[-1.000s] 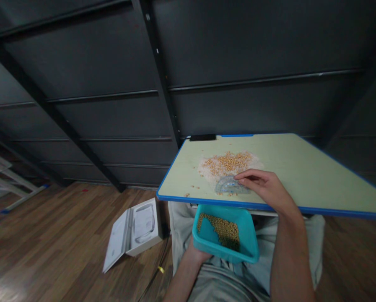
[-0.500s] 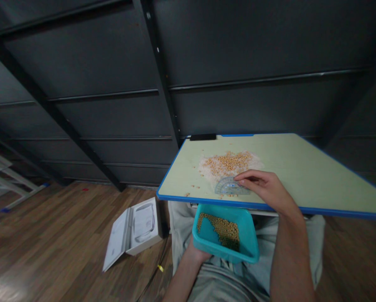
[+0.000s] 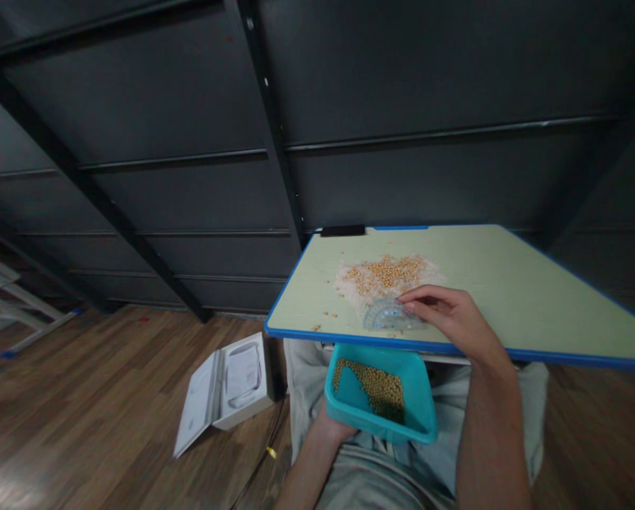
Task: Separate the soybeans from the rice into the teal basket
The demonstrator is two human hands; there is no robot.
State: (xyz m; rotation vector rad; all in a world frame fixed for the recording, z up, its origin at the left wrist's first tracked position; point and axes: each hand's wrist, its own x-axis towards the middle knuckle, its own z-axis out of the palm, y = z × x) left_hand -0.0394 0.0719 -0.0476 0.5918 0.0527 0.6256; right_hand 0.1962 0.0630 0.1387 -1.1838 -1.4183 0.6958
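Between the thumb and fingers of my right hand [image 3: 444, 312] is a clear plastic protractor [image 3: 391, 315], held low over the front part of the table top. Just beyond it lies a heap of soybeans [image 3: 388, 271] mixed with white rice-like grains [image 3: 354, 282]. A few loose beans [image 3: 330, 314] lie left of the protractor. My left hand [image 3: 334, 426] grips a turquoise plastic tub [image 3: 423, 407] from its near left side, below the table's front edge; its fingers are mostly hidden under the tub. Soybeans [image 3: 384, 388] cover part of the tub's bottom.
The pale table [image 3: 529, 290] has a blue rim. A black flat object [image 3: 342, 231] lies at its far left corner. An open white box [image 3: 243, 379] and a cable [image 3: 264, 453] are on the wooden floor at left. A dark panelled wall [image 3: 428, 85] stands behind.
The protractor has shifted very slightly to the right with my right hand. Fewer beans show along its near edge. My left hand and the tub stay put.
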